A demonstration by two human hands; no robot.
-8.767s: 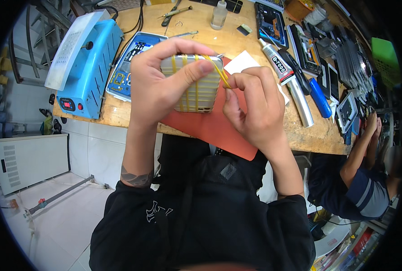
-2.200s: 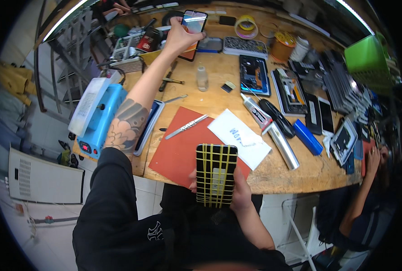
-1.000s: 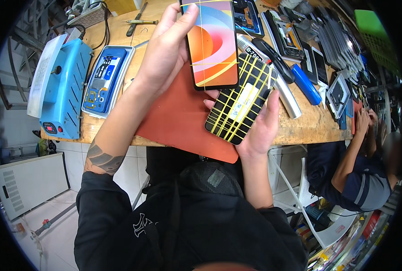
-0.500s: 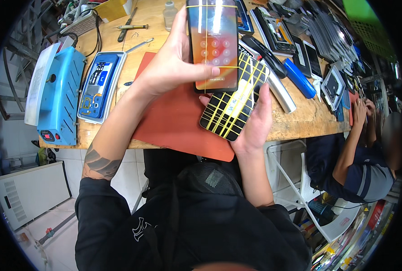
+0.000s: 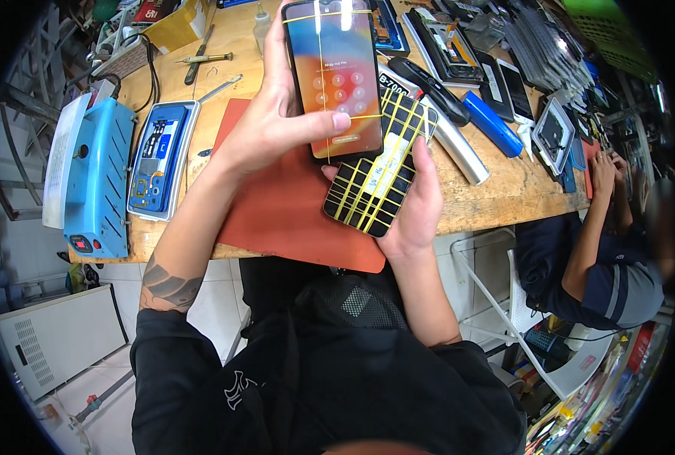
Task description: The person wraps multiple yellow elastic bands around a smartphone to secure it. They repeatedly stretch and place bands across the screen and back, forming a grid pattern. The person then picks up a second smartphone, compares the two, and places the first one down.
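Down at the bottom it's a black shirt [image 5: 314,387], and just beyond it the right hand [image 5: 412,224] is up, palm turned upward, fingers and thumb curled around a black phone [image 5: 374,188]. That one's criss-crossed with yellow rubber bands, a white label in the middle, tilted, its back end tucked behind the phone in the other hand. And here's the left hand [image 5: 265,130], closed along the side of a lit phone [image 5: 337,57], screen showing a number pad, more yellow bands across it, thumb lying over the lower part of the glass. So both hands are full, a phone apiece, both phones up in front of the table's near edge and over the red mat [image 5: 276,216], which hangs past that edge.

Out on the wooden table [image 5: 466,205] now: a blue machine [image 5: 98,186] on the left, an opened blue phone [image 5: 154,163] beside it. Over to the right, a silver tube [image 5: 462,155] lies near a blue tube [image 5: 493,125]. Farther back, a screwdriver [image 5: 204,58] on the left and, upper right, a green basket [image 5: 607,23]. Far right, a co-worker's hands [image 5: 604,173] are close together at the table, their hold too small to tell.
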